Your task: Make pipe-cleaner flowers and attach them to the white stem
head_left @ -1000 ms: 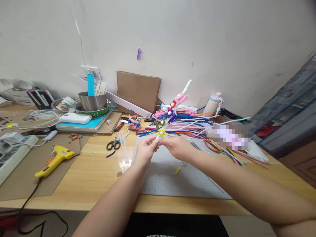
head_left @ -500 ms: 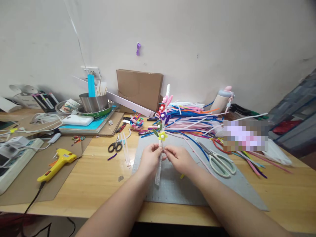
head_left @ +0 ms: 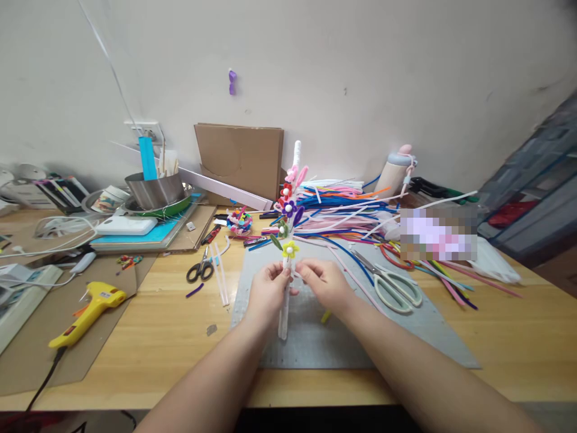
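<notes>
A white wrapped stick (head_left: 283, 313) stands nearly upright over the grey cutting mat (head_left: 351, 346). Along its upper part sit fuzzy flowers: a yellow flower (head_left: 290, 249), a purple flower (head_left: 289, 208), a red flower (head_left: 286, 192) and a pink flower (head_left: 291, 174), with small leaves beside them. Just below the yellow flower, my left hand (head_left: 270, 293) is closed around the stick. My right hand (head_left: 325, 284) is closed in a pinch right beside the stick at the same height; what lies between its fingertips is too small to make out.
Green-handled scissors (head_left: 396, 291) lie on the mat's right side. Behind is a pile of colourful pipe cleaners (head_left: 338, 219). To the left are black scissors (head_left: 201, 270), clear sticks (head_left: 220, 276) and a yellow glue gun (head_left: 88, 313) with its cord. A bottle (head_left: 396, 171) stands at the back.
The whole view has shifted, so things appear further left. My left hand keeps its hold on the stick. My right hand stays close beside it, its fingers slightly shifted.
</notes>
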{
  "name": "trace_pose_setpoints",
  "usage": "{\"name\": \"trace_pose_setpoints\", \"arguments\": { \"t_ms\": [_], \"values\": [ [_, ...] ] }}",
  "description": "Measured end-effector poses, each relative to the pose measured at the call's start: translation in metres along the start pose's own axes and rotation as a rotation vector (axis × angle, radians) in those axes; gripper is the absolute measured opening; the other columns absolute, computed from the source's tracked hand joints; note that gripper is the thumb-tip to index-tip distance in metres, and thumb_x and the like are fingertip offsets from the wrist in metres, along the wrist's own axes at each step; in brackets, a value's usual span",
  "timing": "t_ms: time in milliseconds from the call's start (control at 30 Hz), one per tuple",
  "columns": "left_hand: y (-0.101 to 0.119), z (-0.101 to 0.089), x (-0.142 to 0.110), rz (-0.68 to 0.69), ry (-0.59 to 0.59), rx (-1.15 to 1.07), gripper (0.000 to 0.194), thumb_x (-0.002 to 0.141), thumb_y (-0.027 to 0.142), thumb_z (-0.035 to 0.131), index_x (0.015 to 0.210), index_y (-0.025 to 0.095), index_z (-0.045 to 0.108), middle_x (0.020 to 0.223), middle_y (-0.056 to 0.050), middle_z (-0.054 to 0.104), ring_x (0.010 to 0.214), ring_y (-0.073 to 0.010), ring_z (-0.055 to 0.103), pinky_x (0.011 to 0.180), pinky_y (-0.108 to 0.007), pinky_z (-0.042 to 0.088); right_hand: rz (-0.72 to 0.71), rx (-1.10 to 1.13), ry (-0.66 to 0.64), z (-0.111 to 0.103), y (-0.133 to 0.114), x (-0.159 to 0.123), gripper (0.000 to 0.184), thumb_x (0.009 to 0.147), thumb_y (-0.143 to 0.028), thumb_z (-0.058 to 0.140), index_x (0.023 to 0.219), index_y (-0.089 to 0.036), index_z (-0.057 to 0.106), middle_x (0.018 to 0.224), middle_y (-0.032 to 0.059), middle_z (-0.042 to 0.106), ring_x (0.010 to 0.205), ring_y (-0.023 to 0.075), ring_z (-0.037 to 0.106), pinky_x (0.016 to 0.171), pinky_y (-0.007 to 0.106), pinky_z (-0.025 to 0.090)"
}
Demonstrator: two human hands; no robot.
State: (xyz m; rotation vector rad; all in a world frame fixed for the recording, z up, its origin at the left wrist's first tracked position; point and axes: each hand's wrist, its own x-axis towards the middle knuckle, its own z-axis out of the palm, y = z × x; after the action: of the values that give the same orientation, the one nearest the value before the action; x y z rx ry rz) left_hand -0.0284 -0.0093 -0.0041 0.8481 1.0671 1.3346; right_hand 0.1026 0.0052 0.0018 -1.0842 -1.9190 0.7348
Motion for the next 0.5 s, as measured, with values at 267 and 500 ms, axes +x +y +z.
{"name": "trace_pose_setpoints", "arguments": {
  "t_ms": [267, 500],
  "values": [
    [-0.006, 0.007, -0.008, -0.007, 0.016, 0.093, 0.024, 0.059, 0.030, 0.068, 0.071, 0.011, 0.061, 0.064, -0.002, 0.052, 0.059, -0.0121, 0.047, 0.041, -0.024, 0.049, 0.047, 0.358, 0.222, -0.002, 0.007, 0.012, 0.024, 0.076, -0.034, 0.058, 0.095, -0.020, 0.054, 0.086, 0.0029, 0.059, 0.076, 0.0146, 0.054, 0.068, 0.026, 0.043],
    [-0.011, 0.007, -0.008, -0.002, 0.046, 0.121, 0.022, 0.060, 0.030, 0.068, 0.071, 0.011, 0.062, 0.063, -0.002, 0.052, 0.059, -0.0126, 0.049, 0.041, -0.024, 0.050, 0.110, 0.423, 0.082, -0.005, 0.012, 0.016, 0.018, 0.074, -0.033, 0.062, 0.081, -0.017, 0.058, 0.075, 0.0017, 0.060, 0.069, 0.0142, 0.055, 0.067, 0.028, 0.045]
  ]
}}
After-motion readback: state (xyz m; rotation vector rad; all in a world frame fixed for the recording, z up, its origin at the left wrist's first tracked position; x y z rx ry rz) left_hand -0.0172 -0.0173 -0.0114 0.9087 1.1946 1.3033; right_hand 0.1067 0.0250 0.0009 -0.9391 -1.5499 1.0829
